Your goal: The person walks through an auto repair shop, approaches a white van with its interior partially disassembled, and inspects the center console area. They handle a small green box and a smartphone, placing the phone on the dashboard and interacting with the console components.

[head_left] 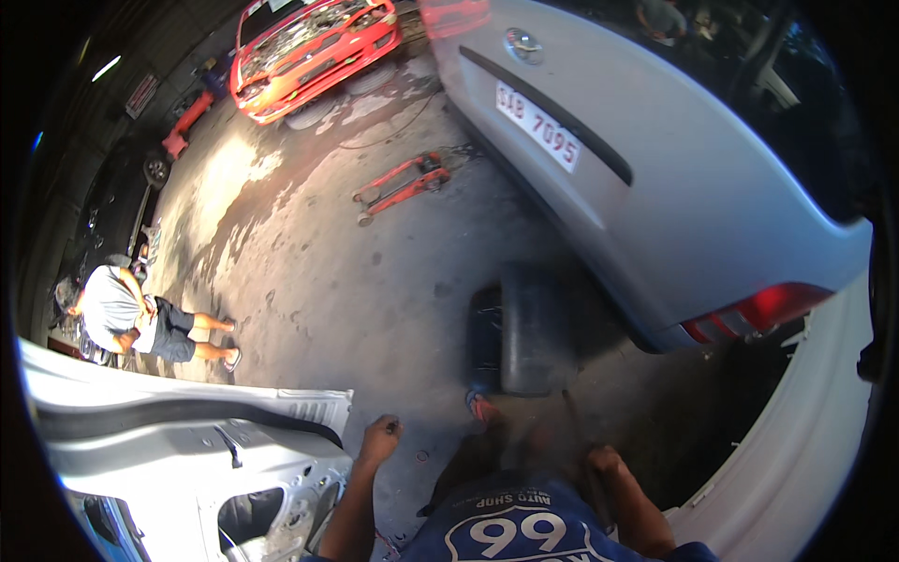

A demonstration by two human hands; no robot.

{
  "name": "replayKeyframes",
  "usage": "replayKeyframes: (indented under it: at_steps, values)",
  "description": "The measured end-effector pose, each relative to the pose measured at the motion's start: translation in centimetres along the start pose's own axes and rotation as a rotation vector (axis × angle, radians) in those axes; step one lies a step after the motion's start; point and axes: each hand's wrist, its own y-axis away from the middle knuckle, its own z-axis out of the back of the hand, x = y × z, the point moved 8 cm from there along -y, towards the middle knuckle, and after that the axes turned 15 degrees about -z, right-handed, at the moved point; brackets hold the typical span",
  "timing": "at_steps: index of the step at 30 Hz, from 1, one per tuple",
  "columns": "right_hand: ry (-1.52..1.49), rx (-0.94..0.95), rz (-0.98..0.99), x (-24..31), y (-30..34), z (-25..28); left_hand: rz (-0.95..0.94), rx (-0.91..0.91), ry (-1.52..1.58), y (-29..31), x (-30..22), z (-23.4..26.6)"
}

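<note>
Roughly: person stands in a garage over a bare white car door (187, 459) that lies at lower left, its inner side up, black rubber seal (187, 412) running along its top edge. Using the door as the reference.

Left hand (381, 438) sits just off the door's right corner, above the concrete floor (375, 290). Fingers curled together into a loose fist; can't tell if it holds anything small, nothing visible sticks out. It's close to the door edge but not touching it.

Right hand (604, 461) is well to the right of the door, low by the person's blue shirt (524, 529). Fingers look closed around a thin dark rod (573, 421) that runs up from the hand. Blurred, so the grip is a judgement, not certain.

Between the hands, right of the door: a foot in a red shoe (482, 408), and beyond it a black rounded part (524, 328) lying on the floor, likely set down out of the way.

Far right of the door: silver car (655, 178), rear bumper and tail lamp facing us. Another white panel (796, 440) curves along the right edge.

Beyond the door: a red floor jack (403, 184) on the floor, red car (309, 47) with the hood open further back. Left, above the door: another person (140, 323) bent over, busy separately.
</note>
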Motion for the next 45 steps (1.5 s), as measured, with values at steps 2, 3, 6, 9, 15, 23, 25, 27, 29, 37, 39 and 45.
replayKeyframes:
  at_steps: [2,3,6,9,15,23,25,27,29,37,39,45]
  values:
    - [-0.269,0.165,-0.230,4.9,2.9,5.4,0.030,-0.043,-0.014,2.5,2.0,0.2]
    - [-0.381,0.280,-0.251,8.4,5.0,7.5,0.087,0.007,-0.051,3.6,3.2,-0.4]
    - [-0.713,0.226,-0.126,19.1,9.3,15.0,0.123,-0.049,-0.025,5.9,5.4,-1.7]
    - [-1.020,0.227,-0.063,26.2,11.1,18.3,0.257,-0.182,-0.015,7.6,7.9,-2.8]
    - [-0.578,0.093,0.157,42.0,8.9,22.2,0.313,-0.344,0.051,9.6,9.9,-3.7]
    - [-0.547,0.383,0.188,64.8,3.8,24.4,0.666,-0.372,0.125,7.9,9.6,-3.2]
    - [-0.406,0.291,0.230,69.2,0.4,25.4,0.749,-0.380,0.187,6.8,9.9,-3.7]
    - [-0.263,0.244,0.326,73.9,-3.5,25.8,0.837,-0.374,0.270,5.2,10.0,-4.4]
    - [-0.269,0.284,0.204,76.3,-8.5,26.3,0.931,-0.374,0.374,3.0,9.5,-5.1]
    - [-0.107,0.574,0.041,86.0,-20.2,34.9,1.213,-0.486,0.760,-9.1,2.5,-2.0]
    - [-0.070,0.505,0.002,87.6,-21.0,39.1,1.239,-0.535,0.825,-12.1,1.6,-0.8]
    - [-0.065,0.326,0.077,95.9,-22.3,49.3,1.218,-0.618,0.998,-22.2,5.4,1.4]
